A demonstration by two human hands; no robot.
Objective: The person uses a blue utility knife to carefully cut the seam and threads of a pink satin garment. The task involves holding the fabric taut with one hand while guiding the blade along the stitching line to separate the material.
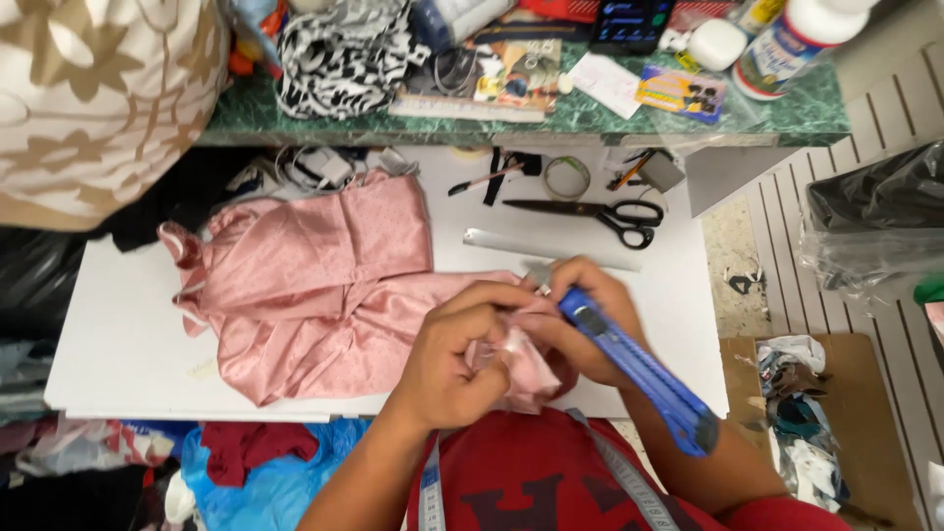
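Pinching a fold of the pink fabric (315, 295) with closed fingers, the left hand (454, 359) works beside the right hand (590, 329), which grips a blue utility knife (639, 369). Fabric lies on the white counter (118, 344), near black scissors (595, 214).

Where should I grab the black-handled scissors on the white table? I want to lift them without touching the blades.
Take the scissors by the black finger loops at their right end, coming from the right or from above. They lie flat with closed blades pointing left toward the pink garment, and the loops sit clear of the metal ruler just in front.
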